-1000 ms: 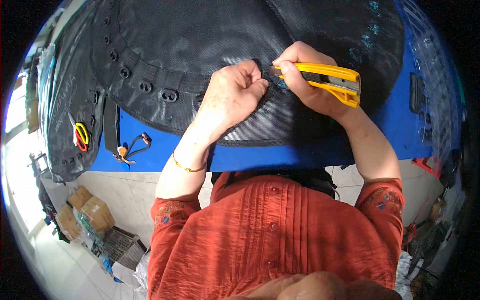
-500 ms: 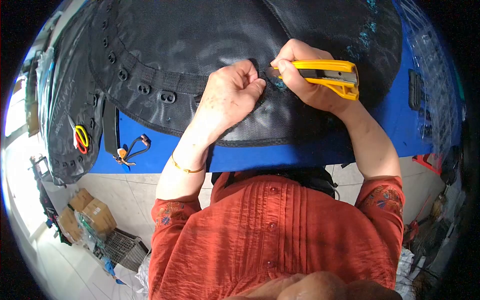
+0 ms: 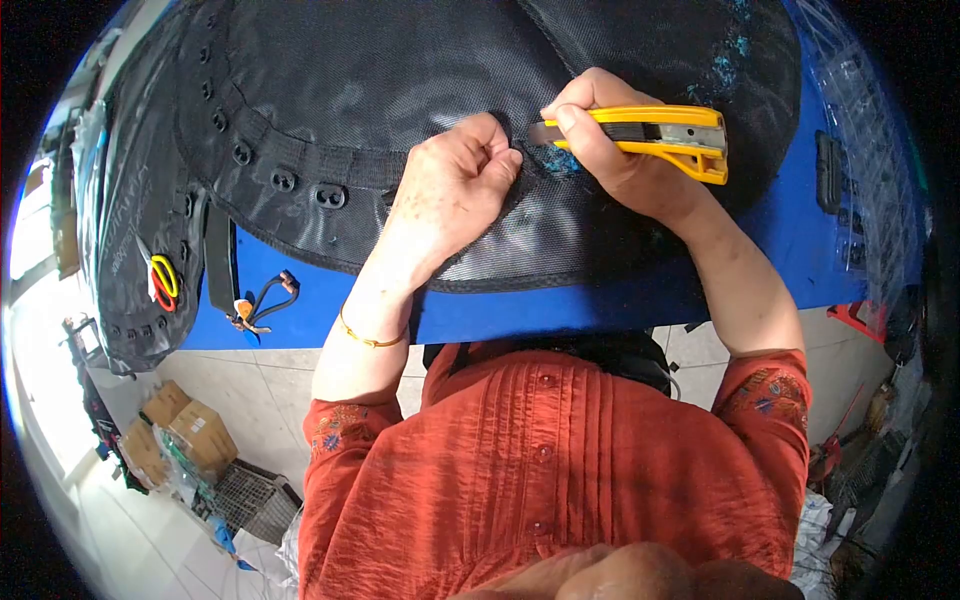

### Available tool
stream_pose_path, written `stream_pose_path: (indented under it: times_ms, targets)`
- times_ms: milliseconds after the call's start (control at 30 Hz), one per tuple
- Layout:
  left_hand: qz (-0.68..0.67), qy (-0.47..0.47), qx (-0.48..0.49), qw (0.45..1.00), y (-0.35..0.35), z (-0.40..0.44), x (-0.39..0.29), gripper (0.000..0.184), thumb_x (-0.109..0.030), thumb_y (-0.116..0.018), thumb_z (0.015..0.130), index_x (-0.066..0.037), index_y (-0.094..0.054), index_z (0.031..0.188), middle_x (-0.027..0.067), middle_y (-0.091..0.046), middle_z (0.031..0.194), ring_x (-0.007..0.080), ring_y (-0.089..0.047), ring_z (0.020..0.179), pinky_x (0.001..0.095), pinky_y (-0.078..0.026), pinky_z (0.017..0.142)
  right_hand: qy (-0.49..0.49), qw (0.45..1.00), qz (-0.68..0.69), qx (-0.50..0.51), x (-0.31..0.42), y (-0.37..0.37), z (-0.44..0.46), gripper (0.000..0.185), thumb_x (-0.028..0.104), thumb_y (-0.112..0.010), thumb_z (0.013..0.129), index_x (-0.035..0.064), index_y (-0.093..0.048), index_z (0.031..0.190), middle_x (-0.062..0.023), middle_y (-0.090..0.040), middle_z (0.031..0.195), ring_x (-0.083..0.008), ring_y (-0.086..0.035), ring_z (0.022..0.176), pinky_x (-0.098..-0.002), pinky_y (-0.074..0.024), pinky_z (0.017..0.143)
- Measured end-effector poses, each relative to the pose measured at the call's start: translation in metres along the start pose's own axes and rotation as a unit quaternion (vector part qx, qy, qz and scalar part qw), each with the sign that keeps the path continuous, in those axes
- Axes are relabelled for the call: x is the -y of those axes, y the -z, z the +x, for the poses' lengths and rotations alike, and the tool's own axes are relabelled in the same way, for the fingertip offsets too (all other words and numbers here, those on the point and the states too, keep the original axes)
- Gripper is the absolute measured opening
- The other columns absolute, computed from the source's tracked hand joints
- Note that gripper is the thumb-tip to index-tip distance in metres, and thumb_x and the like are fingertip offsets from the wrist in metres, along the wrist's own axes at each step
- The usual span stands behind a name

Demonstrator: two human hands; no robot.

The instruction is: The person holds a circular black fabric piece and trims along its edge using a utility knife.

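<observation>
A large rounded sheet of black mesh fabric (image 3: 400,60) lies before me, with a webbing band (image 3: 370,165) along its curve and black plastic buckles (image 3: 331,195) beside the band. My left hand (image 3: 455,175) is closed in a pinch at the fabric near the band's right end; what exactly lies between thumb and fingers is partly hidden. In my right hand (image 3: 625,160) is a yellow utility knife (image 3: 690,117), its blade pointing left, just right of my left fingertips. Blue-green thread scraps (image 3: 560,160) lie on the fabric under the blade.
Scissors with red and yellow handles (image 3: 163,282) rest on another black fabric piece (image 3: 125,230) at left. A cord with a metal end (image 3: 270,300) lies on the blue table (image 3: 480,320). Clear plastic (image 3: 860,120) covers the right side. Cardboard boxes (image 3: 200,430) stand on the floor.
My right hand and the knife have moved slightly up, and the blade sits a little farther from the fabric band. My left hand has shifted slightly left, still pinched.
</observation>
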State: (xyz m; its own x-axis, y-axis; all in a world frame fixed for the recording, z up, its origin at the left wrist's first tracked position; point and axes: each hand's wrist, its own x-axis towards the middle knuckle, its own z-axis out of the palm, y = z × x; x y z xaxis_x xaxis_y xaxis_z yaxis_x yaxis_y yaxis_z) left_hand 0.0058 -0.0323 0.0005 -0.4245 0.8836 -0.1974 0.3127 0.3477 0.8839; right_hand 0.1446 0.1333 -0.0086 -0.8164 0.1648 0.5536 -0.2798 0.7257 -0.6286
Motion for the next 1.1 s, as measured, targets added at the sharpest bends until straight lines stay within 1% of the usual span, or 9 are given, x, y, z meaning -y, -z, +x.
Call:
stream_pose_path:
  times_ms: [67, 333, 400, 600, 633, 700, 900, 1000, 1100]
  targets:
    - [0.004, 0.003, 0.004, 1.0, 0.0008, 0.0008, 0.0002, 0.015, -0.007, -0.065, 0.097, -0.004, -0.057, 0.086, -0.0075, -0.052, 0.068, 0.0016, -0.043, 0.064, 0.0213, -0.034, 0.055, -0.077, 0.996, 0.046, 0.003, 0.0015, -0.0004, 0.0002, 0.01, 0.005, -0.061, 0.095, 0.0089, -0.054, 0.1, -0.0054, -0.057, 0.089, -0.0217, -0.061, 0.079, -0.03, -0.0505, 0.07]
    - [0.016, 0.003, 0.007, 1.0, 0.0016, 0.0018, -0.0022, 0.017, -0.009, -0.066, 0.097, -0.003, -0.057, 0.084, -0.0074, -0.051, 0.068, 0.0023, -0.043, 0.064, 0.022, -0.035, 0.055, -0.065, 0.997, 0.036, -0.004, 0.0053, -0.0015, 0.0023, 0.007, 0.008, -0.06, 0.098, 0.0076, -0.053, 0.094, -0.0045, -0.056, 0.086, -0.0193, -0.061, 0.079, -0.0297, -0.0497, 0.071]
    - [0.027, -0.004, -0.013, 1.0, 0.0015, 0.0026, -0.002, 0.019, -0.014, -0.068, 0.091, -0.002, -0.059, 0.08, 0.0107, -0.058, 0.06, 0.0165, -0.057, 0.055, 0.0333, -0.047, 0.056, -0.056, 0.998, 0.036, -0.008, 0.0043, -0.003, 0.0026, 0.007, 0.008, -0.06, 0.097, 0.0072, -0.053, 0.095, -0.005, -0.055, 0.086, -0.0195, -0.061, 0.079, -0.0298, -0.0496, 0.07]
    - [0.02, -0.013, -0.016, 1.0, 0.0011, 0.0032, -0.0003, 0.019, -0.014, -0.067, 0.092, -0.001, -0.059, 0.079, 0.0111, -0.058, 0.06, 0.0166, -0.057, 0.056, 0.033, -0.048, 0.057, -0.04, 0.998, 0.04, -0.013, 0.0023, -0.0042, 0.0023, 0.007, 0.006, -0.06, 0.097, 0.0069, -0.053, 0.095, -0.0061, -0.056, 0.086, -0.0211, -0.061, 0.079, -0.0308, -0.0495, 0.069]
    - [0.021, -0.013, -0.016, 1.0, 0.0014, 0.0027, -0.0009, 0.019, -0.014, -0.067, 0.092, -0.001, -0.059, 0.079, 0.0111, -0.058, 0.06, 0.0166, -0.057, 0.056, 0.033, -0.048, 0.057, -0.039, 0.999, 0.027, -0.006, 0.002, -0.0038, 0.0021, 0.007, 0.005, -0.06, 0.097, 0.0074, -0.053, 0.096, -0.0062, -0.056, 0.086, -0.0216, -0.061, 0.08, -0.0312, -0.0495, 0.069]
    - [0.028, -0.004, 0.004, 1.0, 0.0023, 0.0016, -0.0026, 0.015, -0.009, -0.066, 0.097, -0.003, -0.058, 0.085, -0.0075, -0.052, 0.068, 0.0015, -0.042, 0.062, 0.0217, -0.034, 0.054, -0.038, 0.999, 0.013, 0.001, 0.0019, -0.0035, 0.0024, 0.007, 0.004, -0.059, 0.097, 0.0079, -0.053, 0.097, -0.0062, -0.056, 0.087, -0.022, -0.061, 0.08, -0.0317, -0.0495, 0.069]
    - [0.025, -0.004, 0.004, 1.0, 0.0015, 0.0018, -0.0003, 0.014, -0.009, -0.066, 0.097, -0.003, -0.058, 0.086, -0.0074, -0.052, 0.068, 0.0012, -0.042, 0.062, 0.0217, -0.034, 0.053, -0.075, 0.997, 0.024, 0.01, 0.0019, -0.0028, 0.0025, 0.009, 0.005, -0.06, 0.096, 0.0077, -0.052, 0.098, -0.0074, -0.055, 0.084, -0.0237, -0.061, 0.078, -0.0334, -0.0497, 0.068]
    - [0.023, 0.003, 0.006, 1.0, 0.0017, 0.0013, -0.0025, 0.015, -0.009, -0.066, 0.097, -0.003, -0.058, 0.086, -0.0072, -0.052, 0.068, 0.0013, -0.043, 0.063, 0.0219, -0.034, 0.054, 0.023, 0.999, -0.017, 0.02, -0.0019, -0.0017, 0.002, 0.01, 0.006, -0.06, 0.095, 0.007, -0.05, 0.095, -0.0077, -0.054, 0.082, -0.0244, -0.061, 0.076, -0.0341, -0.0496, 0.068]
    - [0.023, 0.002, 0.002, 1.0, 0.0009, 0.0011, -0.0026, 0.015, -0.009, -0.066, 0.097, -0.003, -0.058, 0.086, -0.0072, -0.052, 0.068, 0.0017, -0.043, 0.063, 0.0223, -0.035, 0.054, -0.085, 0.995, 0.038, 0.047, 0.001, -0.0005, -0.0002, 0.013, 0.006, -0.061, 0.093, 0.0063, -0.047, 0.094, -0.0081, -0.054, 0.085, -0.0244, -0.06, 0.076, -0.0338, -0.0477, 0.066]
